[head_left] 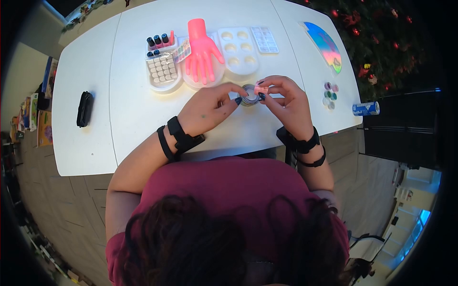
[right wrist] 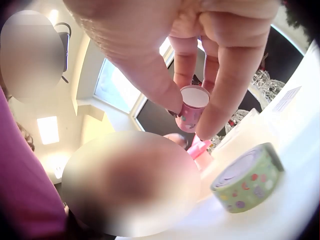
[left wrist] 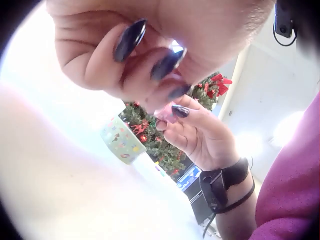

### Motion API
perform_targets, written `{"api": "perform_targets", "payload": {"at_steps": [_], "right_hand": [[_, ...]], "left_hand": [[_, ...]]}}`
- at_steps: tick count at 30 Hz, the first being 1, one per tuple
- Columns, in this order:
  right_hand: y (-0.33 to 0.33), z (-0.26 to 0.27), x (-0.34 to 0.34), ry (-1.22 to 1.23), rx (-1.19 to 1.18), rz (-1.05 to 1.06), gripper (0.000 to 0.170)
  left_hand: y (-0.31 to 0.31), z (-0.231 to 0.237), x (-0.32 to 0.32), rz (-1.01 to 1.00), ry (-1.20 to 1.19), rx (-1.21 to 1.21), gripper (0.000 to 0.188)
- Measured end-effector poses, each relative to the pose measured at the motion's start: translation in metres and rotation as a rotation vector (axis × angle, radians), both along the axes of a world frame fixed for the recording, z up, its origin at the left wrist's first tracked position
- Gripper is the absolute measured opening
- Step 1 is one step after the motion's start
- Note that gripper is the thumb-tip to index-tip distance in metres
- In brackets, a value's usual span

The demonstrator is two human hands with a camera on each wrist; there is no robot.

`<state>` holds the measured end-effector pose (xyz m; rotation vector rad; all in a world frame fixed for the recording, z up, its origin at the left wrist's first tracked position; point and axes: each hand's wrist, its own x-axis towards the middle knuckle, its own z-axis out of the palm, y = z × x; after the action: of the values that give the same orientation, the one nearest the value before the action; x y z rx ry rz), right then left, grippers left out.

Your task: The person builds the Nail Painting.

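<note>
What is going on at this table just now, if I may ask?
At a white table, a person holds a small pink patterned container raised in the right hand. The left hand is close to a round green patterned container on the table; contact is unclear. Farther back are a pink model hand and dark-capped bottles.

White-topped pink patterned cylinder (right wrist: 188,118); green round container (right wrist: 250,192), multicoloured motifs
</note>
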<state>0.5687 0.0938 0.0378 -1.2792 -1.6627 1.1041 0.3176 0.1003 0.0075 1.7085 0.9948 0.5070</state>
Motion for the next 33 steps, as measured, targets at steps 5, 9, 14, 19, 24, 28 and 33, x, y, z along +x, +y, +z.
{"api": "perform_targets", "payload": {"at_steps": [5,9,14,19,24,28,33], "right_hand": [[-0.006,0.003,-0.019,0.347,-0.045,0.094,0.032],[-0.009,0.002,-0.031,0.301,0.057,0.146,0.035],[-0.008,0.009,-0.034,0.469,-0.029,0.103,0.037],[0.000,0.004,-0.017,0.509,-0.380,0.197,0.033],[0.001,0.006,-0.018,0.454,-0.359,0.076,0.029],[0.001,0.004,-0.020,0.401,-0.148,-0.053,0.024],[0.000,0.004,-0.024,0.421,-0.008,-0.142,0.023]], "left_hand": [[-0.001,-0.011,0.005,0.037,-0.586,-0.203,0.035],[-0.004,0.000,0.001,-0.035,-0.519,-0.305,0.044],[-0.006,0.001,0.001,-0.111,-0.516,-0.162,0.042],[-0.008,0.007,0.000,-0.166,-0.489,-0.140,0.042],[-0.010,0.001,0.003,-0.201,-0.486,-0.084,0.047],[-0.009,0.003,0.003,-0.242,-0.465,-0.130,0.046],[-0.011,-0.001,0.004,-0.231,-0.520,-0.229,0.047]]}}
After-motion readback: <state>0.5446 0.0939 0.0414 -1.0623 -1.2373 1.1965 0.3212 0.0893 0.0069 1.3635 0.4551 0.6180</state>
